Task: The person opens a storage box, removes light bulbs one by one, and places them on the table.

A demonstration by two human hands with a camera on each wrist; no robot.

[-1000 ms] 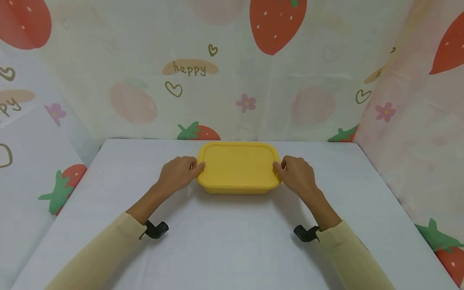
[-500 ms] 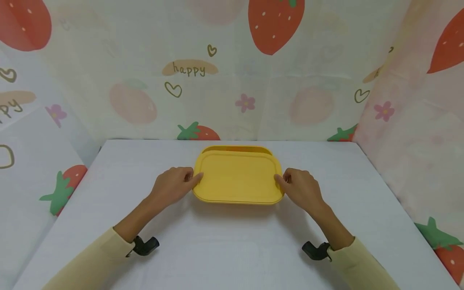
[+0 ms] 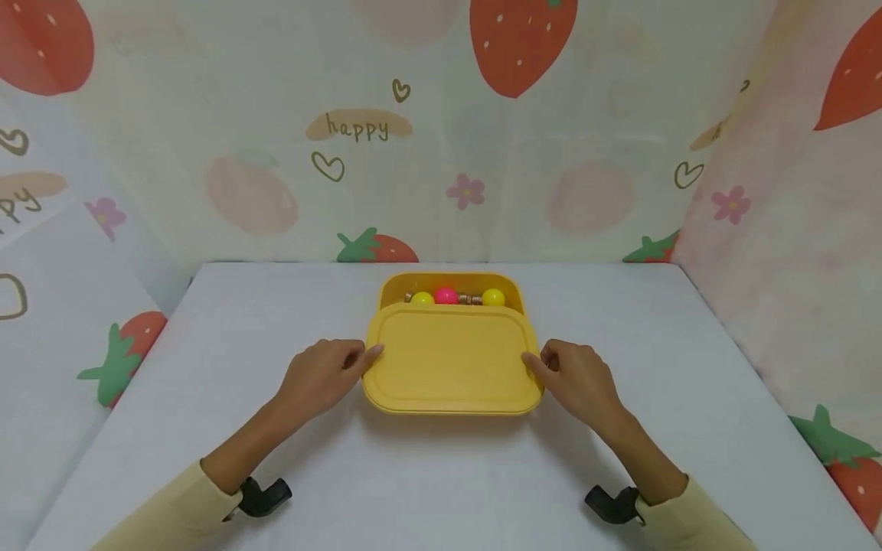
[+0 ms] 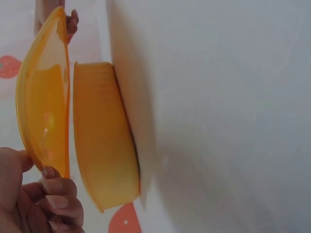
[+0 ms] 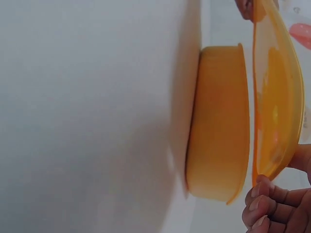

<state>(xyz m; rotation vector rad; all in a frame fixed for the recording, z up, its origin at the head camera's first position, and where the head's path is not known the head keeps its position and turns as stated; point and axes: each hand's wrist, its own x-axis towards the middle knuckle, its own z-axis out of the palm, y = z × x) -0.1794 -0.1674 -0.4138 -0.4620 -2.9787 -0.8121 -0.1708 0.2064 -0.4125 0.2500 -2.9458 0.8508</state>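
A yellow lid (image 3: 451, 360) is held up by its two short ends, above and in front of a yellow box (image 3: 451, 282). My left hand (image 3: 327, 375) pinches its left edge, thumb on top and fingertips beneath. On the opposite edge, my right hand (image 3: 579, 379) pinches in the same way. Both wrist views show a narrow gap between the lid and the box (image 4: 104, 141), which stands on the table. Yellow balls (image 3: 493, 297), a pink ball (image 3: 446, 296) and small coppery ridged pieces (image 3: 471, 299) show inside the box's back part. The lid hides the rest of the box in the head view.
A white-covered table (image 3: 441, 482) lies under the box. Behind it hangs a cloth wall (image 3: 427, 168) printed with strawberries and hearts, with similar walls at both sides. Black wrist cameras (image 3: 265, 497) sit at the cuffs.
Both hands have drawn the lid off the box and toward me. The box's back part and the balls inside have come into view.
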